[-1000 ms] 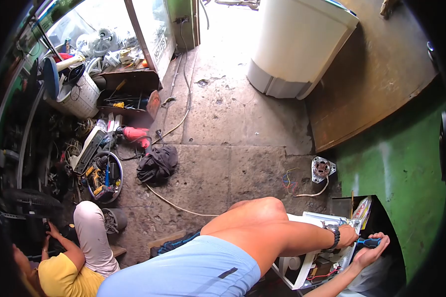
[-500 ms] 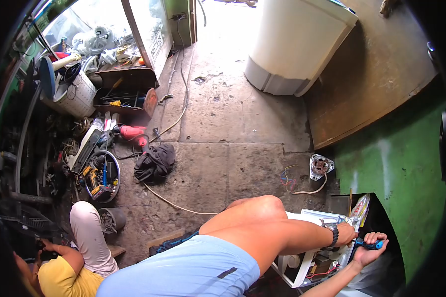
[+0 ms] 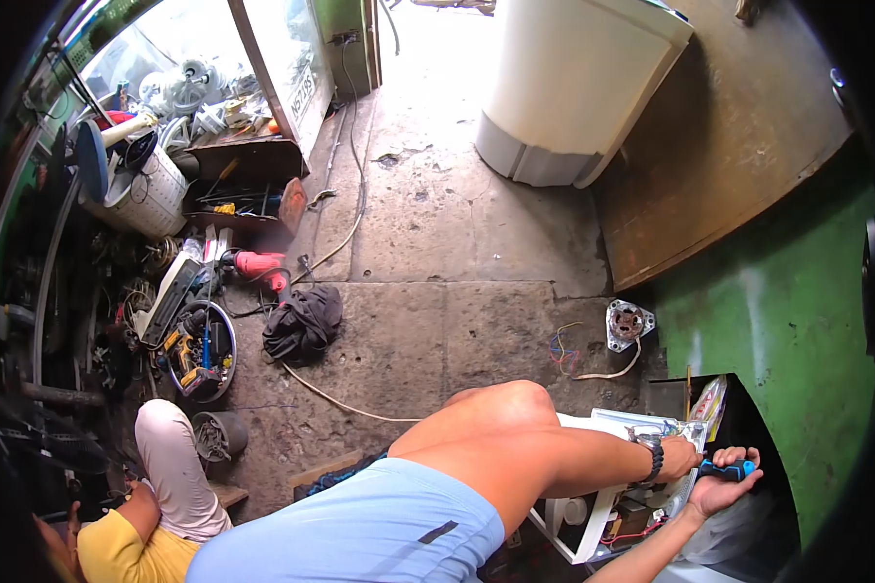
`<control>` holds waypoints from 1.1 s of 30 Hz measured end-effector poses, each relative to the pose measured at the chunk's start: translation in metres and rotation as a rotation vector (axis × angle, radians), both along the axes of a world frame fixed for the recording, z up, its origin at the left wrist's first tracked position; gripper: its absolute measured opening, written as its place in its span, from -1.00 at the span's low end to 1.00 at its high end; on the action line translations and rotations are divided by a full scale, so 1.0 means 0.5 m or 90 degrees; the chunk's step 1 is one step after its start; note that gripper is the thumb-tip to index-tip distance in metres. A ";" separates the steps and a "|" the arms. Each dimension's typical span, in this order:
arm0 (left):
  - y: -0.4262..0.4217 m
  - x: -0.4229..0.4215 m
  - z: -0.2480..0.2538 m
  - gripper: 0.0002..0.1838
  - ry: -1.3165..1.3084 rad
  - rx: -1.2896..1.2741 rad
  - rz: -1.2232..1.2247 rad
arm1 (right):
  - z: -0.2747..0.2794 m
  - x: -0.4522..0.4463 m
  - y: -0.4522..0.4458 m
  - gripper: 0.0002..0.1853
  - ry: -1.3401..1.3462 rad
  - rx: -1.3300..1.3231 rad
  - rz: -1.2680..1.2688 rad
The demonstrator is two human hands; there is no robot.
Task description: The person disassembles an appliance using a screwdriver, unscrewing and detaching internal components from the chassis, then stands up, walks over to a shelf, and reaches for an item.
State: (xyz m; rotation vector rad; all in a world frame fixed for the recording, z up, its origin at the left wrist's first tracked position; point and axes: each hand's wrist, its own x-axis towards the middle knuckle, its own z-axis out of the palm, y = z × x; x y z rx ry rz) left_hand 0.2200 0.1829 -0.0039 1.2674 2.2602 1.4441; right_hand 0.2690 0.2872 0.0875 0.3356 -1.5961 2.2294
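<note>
My right hand (image 3: 715, 496) is wrapped round the black and blue handle of a screwdriver (image 3: 727, 470), palm turned up. My left hand (image 3: 678, 458), with a dark watch (image 3: 647, 457) on the wrist, is beside the tool's front end. Its fingers are bent close together, and what they hold, if anything, is hidden. Both hands are over a white appliance housing (image 3: 608, 510) with an open side. Red wires (image 3: 632, 532) and brownish parts show inside it. The screwdriver's tip is out of sight behind my left hand.
Near the green wall lies a three-cornered motor (image 3: 629, 325) with a trailing cable. A red power tool (image 3: 261, 265), a dark cloth (image 3: 303, 323) and a round tool tub (image 3: 228, 369) are on the floor. A person in yellow (image 3: 146, 539) sits at lower left. A white tub (image 3: 574, 87) stands ahead.
The screwdriver handle has turned a little in my right hand, and the fingers have shifted on it. My left hand stays in place. The other person's arm has moved lower.
</note>
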 end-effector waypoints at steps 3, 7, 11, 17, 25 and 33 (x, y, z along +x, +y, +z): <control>-0.006 -0.001 0.001 -0.57 -0.005 0.036 0.022 | -0.004 -0.006 -0.057 -0.54 0.001 0.060 -0.266; 0.006 0.000 -0.009 -0.71 0.015 0.040 0.051 | 0.020 0.014 -0.053 -0.55 -0.075 0.071 -0.287; -0.010 -0.001 0.009 -0.66 -0.026 0.015 0.010 | 0.012 0.007 -0.005 -0.52 -0.046 0.018 -0.012; -0.011 -0.005 0.002 -0.61 -0.044 0.022 -0.003 | 0.019 -0.006 -0.067 -0.56 -0.049 0.038 -0.361; -0.020 0.006 0.006 -0.73 0.048 0.014 -0.011 | 0.022 -0.003 0.006 -0.60 -0.015 -0.016 0.017; -0.036 0.002 0.019 -0.54 0.016 -0.007 -0.018 | 0.038 -0.003 -0.064 -0.54 -0.096 0.006 -0.211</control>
